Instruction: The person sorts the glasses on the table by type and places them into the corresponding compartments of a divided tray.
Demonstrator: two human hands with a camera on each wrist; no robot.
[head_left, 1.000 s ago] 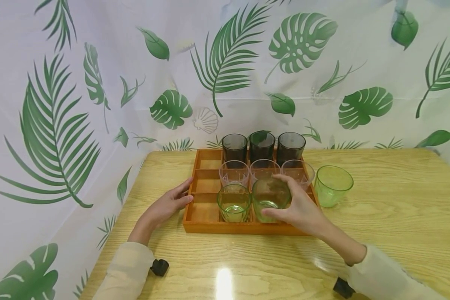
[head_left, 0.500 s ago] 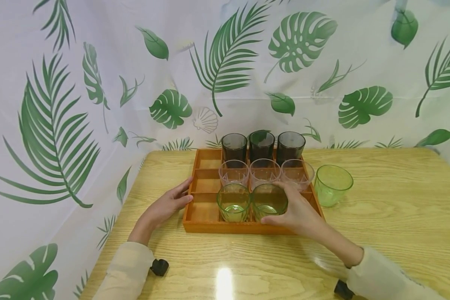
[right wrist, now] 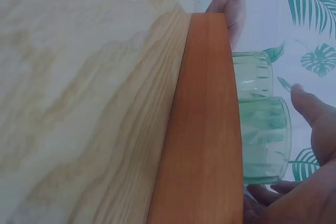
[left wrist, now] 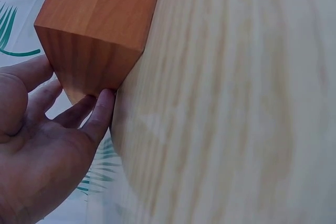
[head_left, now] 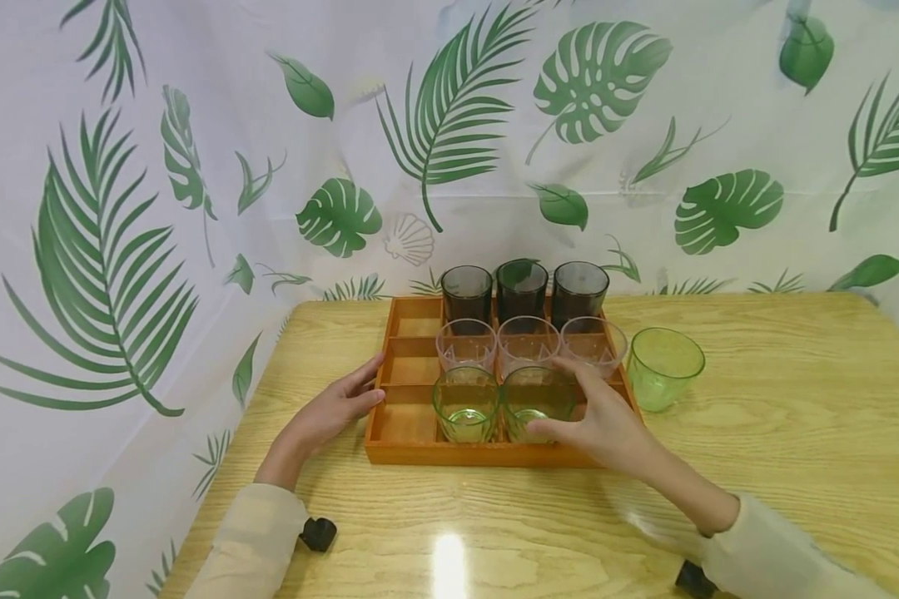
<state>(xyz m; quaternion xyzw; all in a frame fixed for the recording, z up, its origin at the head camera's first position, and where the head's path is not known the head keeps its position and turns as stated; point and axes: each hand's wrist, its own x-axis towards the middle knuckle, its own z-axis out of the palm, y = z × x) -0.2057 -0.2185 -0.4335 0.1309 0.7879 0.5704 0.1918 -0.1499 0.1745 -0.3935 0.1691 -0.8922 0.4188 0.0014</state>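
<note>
In the head view, a wooden divided tray (head_left: 487,454) holds several glasses in rows. My left hand (head_left: 331,413) touches the tray's left side; the left wrist view has its fingertips against the wooden wall (left wrist: 89,61). A green glass (head_left: 537,399) stands upright in the front row's third compartment from the left. Around its right side is my right hand (head_left: 607,420), fingers and thumb spread. The right wrist view shows a gap between the thumb (right wrist: 310,106) and this glass (right wrist: 265,140). Left of it stands another green glass (head_left: 467,408).
A third green glass (head_left: 665,370) stands on the table (head_left: 779,416), right of the tray. Clear pinkish glasses (head_left: 468,343) fill part of the middle row, dark grey glasses (head_left: 468,291) the back row. A leaf-patterned cloth (head_left: 487,200) hangs behind.
The right hand lowered the green glass into the front row beside the other green one. Its fingers have since loosened and shifted slightly right. The left hand stays at the tray's side.
</note>
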